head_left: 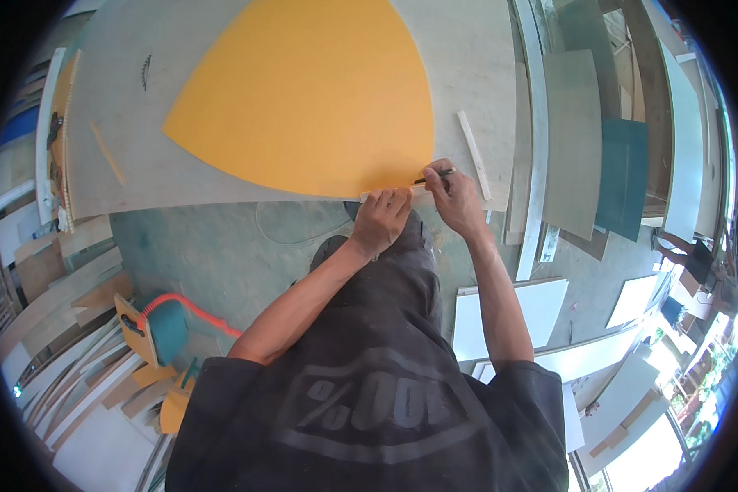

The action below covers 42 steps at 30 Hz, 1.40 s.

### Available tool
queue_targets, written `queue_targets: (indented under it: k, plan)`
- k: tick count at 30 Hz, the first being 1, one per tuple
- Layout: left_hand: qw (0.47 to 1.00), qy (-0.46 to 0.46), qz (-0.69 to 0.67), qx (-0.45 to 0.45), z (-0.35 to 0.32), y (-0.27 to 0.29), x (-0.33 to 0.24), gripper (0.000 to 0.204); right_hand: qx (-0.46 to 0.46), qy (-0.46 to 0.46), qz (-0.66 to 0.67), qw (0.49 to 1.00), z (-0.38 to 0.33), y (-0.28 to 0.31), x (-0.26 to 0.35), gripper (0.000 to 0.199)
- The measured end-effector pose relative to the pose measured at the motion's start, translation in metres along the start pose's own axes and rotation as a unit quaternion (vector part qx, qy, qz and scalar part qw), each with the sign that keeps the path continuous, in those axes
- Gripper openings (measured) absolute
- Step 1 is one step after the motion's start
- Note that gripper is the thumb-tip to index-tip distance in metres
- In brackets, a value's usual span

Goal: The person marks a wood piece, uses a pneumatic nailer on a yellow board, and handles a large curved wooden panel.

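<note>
We have a large yellow sheet with curved sides lying on the pale grey tabletop, its near edge close to ours. Our left hand rests with bent fingers along that edge; whether its grip closes on anything, we cannot tell. Our right hand has its grip pinched round a slim dark pencil-like tool, its tip pointing left near the sheet's lower right corner. To the right, we see a thin whitish straight strip lying apart from the sheet.
</note>
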<state>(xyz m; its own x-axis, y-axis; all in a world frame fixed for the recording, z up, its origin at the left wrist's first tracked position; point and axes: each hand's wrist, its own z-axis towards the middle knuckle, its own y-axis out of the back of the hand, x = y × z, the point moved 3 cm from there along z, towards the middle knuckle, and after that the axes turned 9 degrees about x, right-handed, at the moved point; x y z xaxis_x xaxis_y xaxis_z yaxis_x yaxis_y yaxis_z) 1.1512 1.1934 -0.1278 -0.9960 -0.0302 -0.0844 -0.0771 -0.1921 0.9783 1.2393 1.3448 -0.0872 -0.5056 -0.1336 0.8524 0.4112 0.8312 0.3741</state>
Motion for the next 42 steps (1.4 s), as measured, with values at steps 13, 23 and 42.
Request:
queue_targets:
  k: [13,23,42]
  plan:
    - [0.999,0.002,-0.036,-0.014,0.000,-0.003,-0.005,0.023,0.100,0.048,-0.100,0.989,0.025,-0.015,-0.005,0.023]
    - [0.998,0.003,-0.061,0.002,-0.001,-0.002,-0.003,0.019,0.040,-0.044,-0.176,0.982,-0.002,0.052,-0.010,0.026]
    - [0.917,0.017,-0.344,0.202,-0.144,0.001,0.057,0.017,0.004,-0.160,-0.090,0.983,-0.141,-0.055,-0.107,0.035]
